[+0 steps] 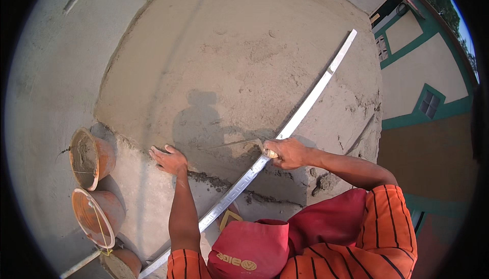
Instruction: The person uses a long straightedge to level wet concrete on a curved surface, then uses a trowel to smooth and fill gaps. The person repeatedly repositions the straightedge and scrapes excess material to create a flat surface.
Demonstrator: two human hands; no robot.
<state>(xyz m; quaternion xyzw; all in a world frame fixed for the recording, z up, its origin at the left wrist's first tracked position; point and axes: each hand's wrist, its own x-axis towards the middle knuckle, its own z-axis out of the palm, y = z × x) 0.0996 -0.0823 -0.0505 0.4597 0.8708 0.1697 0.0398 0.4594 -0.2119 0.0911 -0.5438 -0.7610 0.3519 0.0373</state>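
My right hand (pixel 291 153) is closed around the light handle of a trowel (pixel 237 143), whose thin blade points left, close to the mortar-covered surface (pixel 244 70). A long, silvery metal straightedge (pixel 321 83) runs diagonally past this hand, from upper right to lower left. Whether my fingers also touch the bar cannot be told. My left hand (pixel 170 161) is open, fingers spread, at the lower left border of the damp mortar. It holds nothing.
Orange buckets (pixel 104 157) with mortar traces stand at the left; another bucket (pixel 122 262) sits lower down. Rough mortar clumps (pixel 326 182) stick out right of centre. A red cap (pixel 249 248) blocks part of the lower view. A building with green trim (pixel 445 107) rises at the right.
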